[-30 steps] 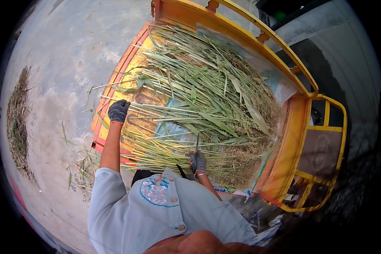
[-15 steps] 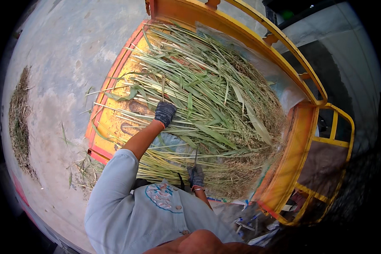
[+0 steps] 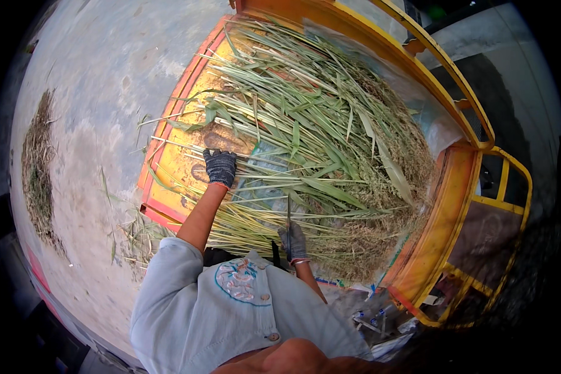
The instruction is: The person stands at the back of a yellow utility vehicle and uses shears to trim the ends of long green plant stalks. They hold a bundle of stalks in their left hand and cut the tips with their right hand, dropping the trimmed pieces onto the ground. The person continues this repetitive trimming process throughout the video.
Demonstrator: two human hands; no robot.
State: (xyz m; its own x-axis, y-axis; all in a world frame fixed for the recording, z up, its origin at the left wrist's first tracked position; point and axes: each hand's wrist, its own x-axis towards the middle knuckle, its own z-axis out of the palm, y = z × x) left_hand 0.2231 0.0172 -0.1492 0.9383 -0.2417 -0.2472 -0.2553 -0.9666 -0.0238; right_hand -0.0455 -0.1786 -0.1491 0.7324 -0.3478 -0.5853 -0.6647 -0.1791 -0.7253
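Observation:
Long green and yellowish cut stalks (image 3: 280, 134) with leaves and brownish seed heads (image 3: 380, 243) cover a yellow metal truck bed (image 3: 190, 128). My left hand (image 3: 220, 167), in a dark grey knitted glove, is closed around a few stalks near their cut ends, at the bed's left part. Closer to me, my right hand (image 3: 293, 242), gloved the same way, grips a knife (image 3: 288, 210) whose narrow dark blade points away from me above the stalks. The knife's handle is hidden in the glove. Yellower stalks (image 3: 249, 232) lie beside the right hand.
A yellow rail (image 3: 439, 53) runs along the bed's far side, and a yellow frame (image 3: 505, 202) stands at right. Clear plastic sheeting (image 3: 439, 128) lies under the seed heads. Plant scraps (image 3: 144, 240) and a dry plant heap (image 3: 38, 171) lie on the concrete floor (image 3: 100, 112).
My left hand has shifted left over the bed, toward the cut ends of the stalks. My right hand has risen slightly with the knife. The whole view has shifted a little.

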